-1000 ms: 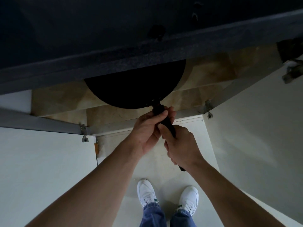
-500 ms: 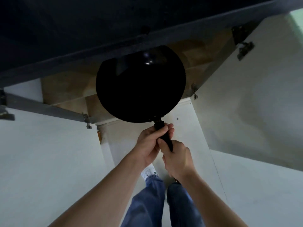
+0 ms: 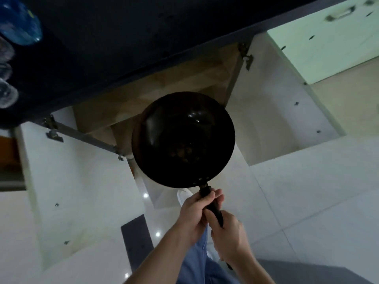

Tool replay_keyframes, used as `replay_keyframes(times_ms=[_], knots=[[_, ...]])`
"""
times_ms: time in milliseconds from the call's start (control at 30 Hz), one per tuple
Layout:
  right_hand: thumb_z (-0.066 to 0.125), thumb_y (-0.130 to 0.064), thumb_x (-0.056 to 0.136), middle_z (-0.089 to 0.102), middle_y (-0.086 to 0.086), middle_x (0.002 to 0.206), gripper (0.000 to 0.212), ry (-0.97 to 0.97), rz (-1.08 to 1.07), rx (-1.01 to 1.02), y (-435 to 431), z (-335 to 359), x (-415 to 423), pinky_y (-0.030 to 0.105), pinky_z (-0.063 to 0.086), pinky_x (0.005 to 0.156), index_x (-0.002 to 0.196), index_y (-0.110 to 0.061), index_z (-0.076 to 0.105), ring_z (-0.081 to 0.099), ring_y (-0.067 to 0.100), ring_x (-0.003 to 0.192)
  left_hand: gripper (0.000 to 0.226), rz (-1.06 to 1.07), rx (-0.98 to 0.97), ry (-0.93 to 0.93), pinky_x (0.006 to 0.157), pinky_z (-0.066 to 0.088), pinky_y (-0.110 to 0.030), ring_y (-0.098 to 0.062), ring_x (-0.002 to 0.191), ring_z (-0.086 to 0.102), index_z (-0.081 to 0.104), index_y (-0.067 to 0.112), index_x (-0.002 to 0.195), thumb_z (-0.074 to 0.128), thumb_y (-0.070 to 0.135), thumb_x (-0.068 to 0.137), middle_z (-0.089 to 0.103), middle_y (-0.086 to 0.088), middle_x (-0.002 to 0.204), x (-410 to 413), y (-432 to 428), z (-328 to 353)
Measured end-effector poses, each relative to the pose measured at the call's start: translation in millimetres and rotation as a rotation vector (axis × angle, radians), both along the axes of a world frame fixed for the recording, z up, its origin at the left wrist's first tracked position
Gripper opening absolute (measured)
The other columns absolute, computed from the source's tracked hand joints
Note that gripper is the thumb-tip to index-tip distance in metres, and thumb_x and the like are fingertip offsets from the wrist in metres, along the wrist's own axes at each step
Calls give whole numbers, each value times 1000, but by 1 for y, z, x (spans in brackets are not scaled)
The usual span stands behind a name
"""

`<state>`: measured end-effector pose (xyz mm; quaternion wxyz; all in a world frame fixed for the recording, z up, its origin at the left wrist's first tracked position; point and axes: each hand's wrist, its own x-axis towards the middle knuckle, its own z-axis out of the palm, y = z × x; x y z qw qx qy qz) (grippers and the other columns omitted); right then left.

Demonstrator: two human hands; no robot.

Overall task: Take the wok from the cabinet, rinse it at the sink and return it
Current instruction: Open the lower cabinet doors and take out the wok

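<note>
A round black wok (image 3: 183, 140) with a long dark handle (image 3: 213, 208) hangs in the air in front of the open cabinet (image 3: 164, 93), its bowl facing me. Both hands hold the handle. My left hand (image 3: 194, 218) grips it close to the bowl. My right hand (image 3: 229, 238) grips it lower down, near the end. The cabinet's brown inside lies under the dark countertop (image 3: 123, 37), with nothing visible on its floor.
Two white cabinet doors stand open, one on the left (image 3: 78, 191) and one on the right (image 3: 287, 119). A blue water bottle (image 3: 18, 21) and glassware (image 3: 6, 91) sit on the counter at upper left. A white drawer front (image 3: 328, 37) is at upper right. Pale floor tiles lie below.
The wok has come fully out of the cabinet, toward me and lower in view. Both hands kept their grip on the handle. My view has pulled back from the cabinet.
</note>
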<state>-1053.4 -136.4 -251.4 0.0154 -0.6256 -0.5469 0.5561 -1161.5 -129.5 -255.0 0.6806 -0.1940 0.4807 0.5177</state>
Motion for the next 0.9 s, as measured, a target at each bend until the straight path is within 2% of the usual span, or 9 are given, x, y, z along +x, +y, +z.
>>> replay_keyframes(times_ms=[100, 233, 467, 600, 767, 833, 900], knots=[[56, -40, 97, 58, -3, 56, 36, 32, -47, -13, -28, 27, 20, 24, 38, 44, 68, -18, 57, 45, 6, 41, 20, -59, 15, 28, 69, 59, -23, -17, 79, 75, 60, -9, 112, 54, -1, 95, 70, -19, 106, 20, -28, 26], [56, -42, 96, 58, 0, 58, 38, 47, -115, -16, -61, 58, 42, 29, 40, 46, 68, -15, 56, 47, 14, 46, 30, -97, 60, 40, 70, 58, -21, -14, 79, 73, 57, -10, 123, 55, 1, 95, 68, -18, 109, 42, -57, 59], [56, -46, 95, 59, 2, 57, 42, 96, -246, 72, -91, 124, 56, 33, 43, 48, 67, -13, 56, 50, 17, 47, 16, -175, 166, 71, 75, 57, -22, -15, 83, 72, 66, -2, 107, 58, 3, 94, 74, -13, 99, 62, -76, 133], [57, -44, 96, 57, -1, 52, 44, 158, -341, 118, -87, 167, 54, 27, 41, 43, 64, -13, 54, 49, 10, 38, 14, -251, 227, 124, 77, 56, -24, -17, 86, 70, 67, 0, 104, 58, 4, 94, 73, -14, 101, 65, -68, 175], [54, -56, 86, 56, 3, 52, 48, 201, -449, 168, -66, 198, 50, 43, 47, 45, 64, -13, 54, 51, 21, 42, 15, -371, 302, 173, 82, 54, -28, -20, 90, 67, 74, 5, 89, 59, 5, 93, 74, -12, 96, 64, -40, 209], [50, -63, 77, 56, 4, 52, 52, 186, -483, 206, -52, 204, 48, 48, 49, 46, 64, -13, 53, 51, 24, 45, 13, -430, 339, 196, 80, 56, -26, -19, 88, 68, 72, 5, 91, 59, 4, 93, 75, -10, 93, 63, -21, 216], [49, -61, 78, 57, 8, 52, 56, 175, -507, 240, -33, 210, 47, 51, 50, 46, 66, -7, 55, 50, 24, 44, 11, -472, 376, 208, 75, 57, -24, -18, 85, 69, 68, 4, 96, 58, 2, 93, 74, -10, 92, 62, 2, 222]])
